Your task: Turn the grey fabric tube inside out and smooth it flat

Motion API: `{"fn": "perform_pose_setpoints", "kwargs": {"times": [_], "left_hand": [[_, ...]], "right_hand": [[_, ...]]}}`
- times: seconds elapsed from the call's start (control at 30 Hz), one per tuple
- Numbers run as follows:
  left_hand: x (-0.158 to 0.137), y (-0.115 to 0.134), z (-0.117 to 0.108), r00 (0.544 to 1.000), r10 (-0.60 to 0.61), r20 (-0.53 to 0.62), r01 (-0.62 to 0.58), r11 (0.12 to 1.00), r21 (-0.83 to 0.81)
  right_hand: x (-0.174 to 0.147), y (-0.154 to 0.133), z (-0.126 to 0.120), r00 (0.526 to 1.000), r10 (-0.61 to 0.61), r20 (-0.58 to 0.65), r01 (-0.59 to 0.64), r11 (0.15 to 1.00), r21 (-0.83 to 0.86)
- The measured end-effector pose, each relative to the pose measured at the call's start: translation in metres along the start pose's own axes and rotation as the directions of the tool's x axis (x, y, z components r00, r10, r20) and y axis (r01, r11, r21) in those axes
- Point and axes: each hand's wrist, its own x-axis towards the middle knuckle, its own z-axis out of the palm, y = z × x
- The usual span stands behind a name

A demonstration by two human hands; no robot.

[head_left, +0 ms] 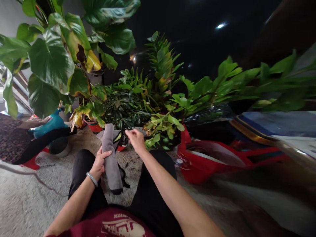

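My left hand (100,161) is wrapped round a grey, soft-looking fabric roll (111,164) with a dark lower end. The roll stands tilted between my knees, and a black strap-like piece hangs at its right side. To the right of the roll's upper part is my right hand (135,140), apart from it, with the fingers pinched together. Whatever those fingertips may hold is too small to make out. Just beyond the roll lies something dark with a yellow-green edge (118,137), partly hidden.
Leafy plants (138,95) fill the far side, one in a red pot (94,125). A red bag (197,164) stands at my right, near a blue-topped stack (291,121). On the left, another person (12,138) sits beside a dark bowl (59,147); a cable (34,176) crosses the floor.
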Motion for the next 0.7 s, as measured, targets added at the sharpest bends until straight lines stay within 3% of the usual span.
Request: {"fn": "perform_pose_setpoints", "kwargs": {"times": [0.03,0.1,0.2,0.3,0.37,0.43,0.5,0.53,0.57,0.63,0.7], "left_hand": [[-0.003,0.006,0.001,1.0,0.001,-0.015,-0.001,1.0,0.007],[-0.012,0.02,0.003,0.999,0.019,-0.032,-0.018,0.999,0.029],[-0.028,0.048,0.01,0.994,0.103,-0.039,-0.099,0.991,0.091],[-0.03,0.084,0.021,0.964,0.255,-0.071,-0.243,0.959,0.145],[-0.015,0.108,0.029,0.912,0.394,-0.116,-0.373,0.913,0.167],[0.011,0.123,0.035,0.814,0.554,-0.174,-0.524,0.83,0.194],[0.037,0.122,0.04,0.726,0.652,-0.22,-0.61,0.757,0.233],[0.045,0.114,0.041,0.726,0.648,-0.228,-0.597,0.76,0.257],[0.05,0.103,0.041,0.765,0.606,-0.217,-0.545,0.789,0.282],[0.045,0.072,0.037,0.894,0.431,-0.124,-0.371,0.866,0.335],[0.026,0.045,0.031,0.97,0.243,0.009,-0.229,0.901,0.369]], "right_hand": [[0.015,0.002,0.0,0.993,0.043,-0.106,-0.039,0.998,0.039],[0.04,0.008,0.001,0.975,0.139,-0.174,-0.116,0.984,0.133],[0.061,0.016,0.005,0.969,0.24,-0.058,-0.214,0.933,0.29],[0.068,0.02,0.009,0.968,0.225,0.113,-0.251,0.888,0.385],[0.068,0.023,0.01,0.968,0.192,0.16,-0.239,0.897,0.372],[0.067,0.027,0.01,0.97,0.19,0.153,-0.232,0.915,0.331],[0.064,0.034,0.008,0.966,0.221,0.137,-0.252,0.925,0.285],[0.062,0.039,0.006,0.962,0.242,0.127,-0.268,0.927,0.262],[0.059,0.043,0.004,0.958,0.262,0.12,-0.284,0.93,0.235],[0.055,0.051,-0.001,0.948,0.297,0.112,-0.313,0.933,0.177],[0.053,0.058,-0.007,0.943,0.315,0.111,-0.328,0.936,0.129]]}}
